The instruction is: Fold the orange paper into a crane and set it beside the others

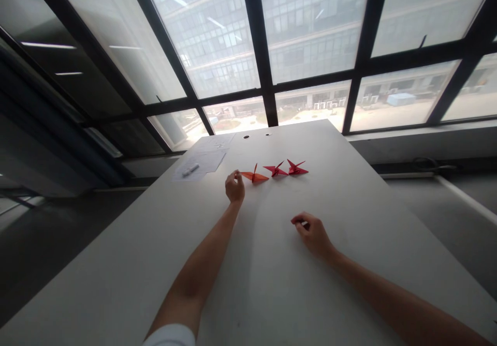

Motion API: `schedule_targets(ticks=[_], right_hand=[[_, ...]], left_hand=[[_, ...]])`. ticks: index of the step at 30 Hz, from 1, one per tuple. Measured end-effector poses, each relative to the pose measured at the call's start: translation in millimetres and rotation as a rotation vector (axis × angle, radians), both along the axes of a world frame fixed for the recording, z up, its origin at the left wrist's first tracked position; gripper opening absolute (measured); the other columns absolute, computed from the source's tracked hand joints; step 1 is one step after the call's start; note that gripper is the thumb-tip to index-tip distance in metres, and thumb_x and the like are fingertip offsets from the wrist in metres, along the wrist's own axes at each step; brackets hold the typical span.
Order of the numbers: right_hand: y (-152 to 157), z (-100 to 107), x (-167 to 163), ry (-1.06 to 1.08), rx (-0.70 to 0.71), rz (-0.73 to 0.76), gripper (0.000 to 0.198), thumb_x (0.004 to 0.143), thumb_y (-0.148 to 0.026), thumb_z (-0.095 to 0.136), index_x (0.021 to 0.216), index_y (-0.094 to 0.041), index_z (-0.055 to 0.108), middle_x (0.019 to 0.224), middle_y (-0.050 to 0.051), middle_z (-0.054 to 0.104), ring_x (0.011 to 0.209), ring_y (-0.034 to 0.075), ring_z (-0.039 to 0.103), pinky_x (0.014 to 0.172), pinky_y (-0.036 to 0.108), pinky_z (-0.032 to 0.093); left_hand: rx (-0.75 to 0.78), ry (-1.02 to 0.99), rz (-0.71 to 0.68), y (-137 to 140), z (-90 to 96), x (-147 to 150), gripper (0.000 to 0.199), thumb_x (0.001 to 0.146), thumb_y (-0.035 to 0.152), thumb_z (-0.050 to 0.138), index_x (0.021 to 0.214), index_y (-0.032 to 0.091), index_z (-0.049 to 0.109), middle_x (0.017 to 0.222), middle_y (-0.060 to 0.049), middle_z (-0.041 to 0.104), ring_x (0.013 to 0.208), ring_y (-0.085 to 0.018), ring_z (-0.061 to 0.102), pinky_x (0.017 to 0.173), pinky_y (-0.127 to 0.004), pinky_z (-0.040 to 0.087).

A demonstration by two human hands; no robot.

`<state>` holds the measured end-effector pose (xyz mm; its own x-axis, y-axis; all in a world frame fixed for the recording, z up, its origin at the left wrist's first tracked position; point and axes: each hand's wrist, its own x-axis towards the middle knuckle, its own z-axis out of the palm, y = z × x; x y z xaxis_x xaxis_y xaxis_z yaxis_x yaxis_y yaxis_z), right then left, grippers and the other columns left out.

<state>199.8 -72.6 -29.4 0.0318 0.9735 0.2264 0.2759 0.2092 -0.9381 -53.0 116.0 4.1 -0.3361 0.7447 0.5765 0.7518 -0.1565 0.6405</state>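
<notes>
An orange origami crane (pixel 255 177) stands on the white table. My left hand (pixel 235 186) reaches out to it, thumb and fingers pinched at the tip of its left wing. Just right of it are a red origami crane (pixel 276 171) and, at the end of the row, another red origami crane (pixel 297 168). My right hand (pixel 311 234) rests low over the table nearer to me, apart from the cranes. Its fingers are curled together at the tips, and nothing shows between them.
Several printed sheets (pixel 207 154) lie at the table's far left, with a white marker-like stick (pixel 191 169) on top. Two small round spots, one a dark hole (pixel 246 137), mark the far end of the table (pixel 295 134). Large windows (pixel 310 30) rise behind it.
</notes>
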Motion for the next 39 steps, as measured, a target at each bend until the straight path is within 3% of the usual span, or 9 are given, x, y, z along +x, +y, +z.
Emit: schedule_targets(ticks=[3,4,6,8,11,15,21,39], right_hand=[[2,-2,0,-0.016,0.040,-0.017,0.023,0.080,-0.022,0.048,0.087,-0.017,0.070,0.087,0.006,0.071,0.076,0.018,0.064,0.064,0.027,0.049],[2,-2,0,-0.029,0.064,-0.029,0.025,0.081,-0.023,0.047,0.091,-0.017,0.070,0.091,0.007,0.070,0.080,0.019,0.064,0.064,0.028,0.050],[3,-1,0,-0.112,0.132,-0.067,0.030,0.084,-0.022,0.045,0.102,-0.017,0.068,0.102,0.009,0.069,0.090,0.021,0.064,0.071,0.030,0.053],[2,1,0,-0.285,0.207,-0.110,0.038,0.087,-0.022,0.043,0.117,-0.017,0.065,0.115,0.011,0.066,0.105,0.022,0.061,0.088,0.034,0.051],[-2,4,1,-0.577,0.255,-0.143,0.049,0.091,-0.024,0.042,0.138,-0.015,0.051,0.137,0.013,0.055,0.130,0.024,0.046,0.111,0.039,0.035],[-8,1,2,-0.842,0.146,-0.085,0.060,0.094,-0.034,0.041,0.151,-0.018,0.035,0.160,0.010,0.028,0.148,0.026,0.020,0.118,0.048,0.016],[-4,-4,4,-1.005,-0.028,0.111,0.063,0.094,-0.045,0.039,0.152,-0.020,0.032,0.162,0.010,0.020,0.150,0.028,0.011,0.117,0.055,0.003],[-9,2,1,-1.004,-0.006,0.077,0.063,0.096,-0.046,0.039,0.152,-0.018,0.032,0.162,0.014,0.020,0.149,0.029,0.013,0.117,0.052,0.003]], left_hand=[[-0.020,-0.002,0.004,-32,-0.1,-11,0.041,0.093,0.025,0.037,0.122,0.010,0.062,0.107,-0.013,0.068,0.090,-0.022,0.065,0.086,-0.034,0.051],[-0.060,0.028,-0.052,-46,-1.6,-10,0.042,0.091,0.023,0.040,0.125,0.010,0.059,0.108,-0.013,0.068,0.093,-0.022,0.065,0.089,-0.034,0.051],[-0.165,0.134,-0.164,-78,-6.7,-2,0.044,0.089,0.021,0.043,0.128,0.009,0.057,0.119,-0.015,0.065,0.111,-0.024,0.061,0.102,-0.036,0.046],[-0.307,0.279,-0.277,-113,-13.7,14,0.050,0.092,0.028,0.042,0.137,0.007,0.051,0.138,-0.018,0.054,0.131,-0.026,0.048,0.113,-0.039,0.036],[-0.503,0.458,-0.435,-161,-23.1,43,0.062,0.095,0.040,0.038,0.149,0.010,0.034,0.156,-0.015,0.032,0.146,-0.028,0.026,0.119,-0.047,0.025],[-0.519,0.618,-0.493,-196,-27.4,72,0.065,0.097,0.045,0.031,0.155,0.017,0.021,0.162,-0.008,0.019,0.150,-0.026,0.012,0.120,-0.053,0.016],[-0.517,0.712,-0.508,-200,-26.7,79,0.060,0.098,0.055,0.025,0.152,0.028,0.030,0.161,-0.005,0.023,0.149,-0.029,0.016,0.119,-0.057,0.013],[-0.495,0.603,-0.535,-198,-26.3,76,0.055,0.097,0.052,0.034,0.148,0.031,0.039,0.159,-0.007,0.029,0.148,-0.029,0.021,0.119,-0.056,0.013]])
